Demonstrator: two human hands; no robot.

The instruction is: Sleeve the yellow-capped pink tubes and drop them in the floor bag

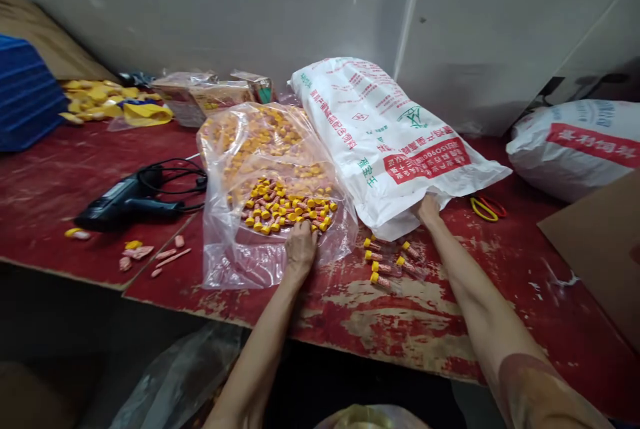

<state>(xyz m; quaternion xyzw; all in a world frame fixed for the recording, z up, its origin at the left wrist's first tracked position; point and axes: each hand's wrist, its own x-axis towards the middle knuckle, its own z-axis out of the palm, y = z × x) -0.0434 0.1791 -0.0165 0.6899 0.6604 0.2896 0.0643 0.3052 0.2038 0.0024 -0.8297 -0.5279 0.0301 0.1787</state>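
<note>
We are bringing our left hand (301, 249) to the near edge of the heap of yellow-capped pieces (270, 206) in the clear bag (220, 262), fingers curling close together, tips touching the heap; whether they are pinching a piece, we cannot tell; the heap is lying just beyond the fingertips and spreading away from us under the clear film. We are reaching our right hand (429, 209) into or under the near edge of the white sack (380, 142); the sack is covering its fingers, so we cannot tell whether they are spreading or pressing together; the sack is lying on its side, printed in red and green, and slanting away to the left beside the clear bag. Between our two hands, nearer to us than the sack's edge, a small group of wrapped tubes (383, 268) with yellow caps is lying on the worn red table (320, 322); to the right of our right hand, a yellow loop (484, 209) and a red loop (495, 206) are resting together, perhaps the handles of some tool. To the left of the clear bag, a dark heat gun (125, 199) is lying with its cable (173, 172) coiling over it; a few pink scraps (137, 253) are lying nearer to us; farther right, another sack (575, 142) is resting behind a cardboard sheet (595, 242).
</note>
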